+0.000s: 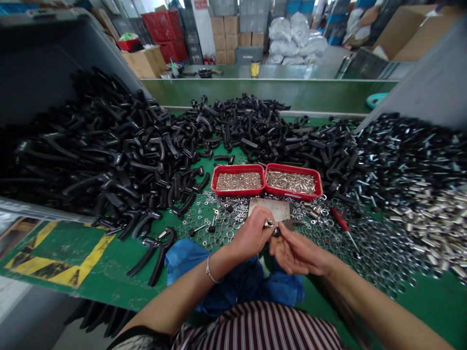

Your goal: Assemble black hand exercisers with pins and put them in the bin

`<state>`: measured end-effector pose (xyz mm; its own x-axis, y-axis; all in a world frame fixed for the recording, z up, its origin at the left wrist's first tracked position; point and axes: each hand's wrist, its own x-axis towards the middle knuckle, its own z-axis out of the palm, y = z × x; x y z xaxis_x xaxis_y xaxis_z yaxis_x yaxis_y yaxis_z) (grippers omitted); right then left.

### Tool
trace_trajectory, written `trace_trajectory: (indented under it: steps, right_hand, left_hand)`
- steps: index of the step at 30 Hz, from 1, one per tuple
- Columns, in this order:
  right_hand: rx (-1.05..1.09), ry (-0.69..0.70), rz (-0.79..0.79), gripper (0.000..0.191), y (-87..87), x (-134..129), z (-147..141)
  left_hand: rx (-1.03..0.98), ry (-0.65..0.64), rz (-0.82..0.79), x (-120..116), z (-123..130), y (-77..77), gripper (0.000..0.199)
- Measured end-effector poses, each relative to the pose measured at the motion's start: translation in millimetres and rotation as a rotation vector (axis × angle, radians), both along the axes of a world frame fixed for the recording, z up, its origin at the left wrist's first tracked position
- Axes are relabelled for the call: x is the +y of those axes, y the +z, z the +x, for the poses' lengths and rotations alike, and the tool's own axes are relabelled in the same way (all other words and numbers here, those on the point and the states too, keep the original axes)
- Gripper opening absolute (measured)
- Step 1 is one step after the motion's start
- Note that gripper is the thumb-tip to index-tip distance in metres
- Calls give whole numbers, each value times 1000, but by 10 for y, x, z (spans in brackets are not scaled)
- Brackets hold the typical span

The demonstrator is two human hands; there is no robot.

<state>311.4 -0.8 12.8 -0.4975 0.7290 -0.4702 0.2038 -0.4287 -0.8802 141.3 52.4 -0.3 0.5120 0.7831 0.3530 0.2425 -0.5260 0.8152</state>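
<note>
My left hand is closed round a small shiny metal sleeve, which pokes out at the fingertips. Right beside it, my right hand pinches a small black part, mostly hidden by the fingers. The two sets of fingertips meet, and I cannot tell whether the two pieces are joined. Just beyond the hands lies a flat metal plate on the green table. A blue cloth is bunched beneath my forearms.
Two red trays of small metal parts, left and right, stand beyond the plate. Loose rings and a red-handled screwdriver lie to the right. Black handles heap leftward; metal sleeves pile at right.
</note>
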Motion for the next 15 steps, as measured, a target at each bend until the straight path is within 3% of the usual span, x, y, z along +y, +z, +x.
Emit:
trace_trajectory:
  steps: [1,4,5,9,13,15]
  right_hand:
    - [-39,-27,62,69,11,-5,5]
    - [-262,-268,439,46,36,-22,6]
    - [-279,-291,486,43,41,-32,1]
    - [-125,-96,317,60,49,-76,-27]
    - [-331,-255,562,41,50,-90,-57]
    - [-322,-276,552,38,54,-93,-77]
  left_hand:
    - [16,8,-12,-8,3,-1,18]
    - [12,155,-111,-29,14,-3,22]
    - [4,178,-117,-36,15,1,23]
    - [2,62,-17,-61,4,35,19]
    - [-32,173,-83,-80,3,52,19]
    - [-54,212,-48,-88,-6,47,18]
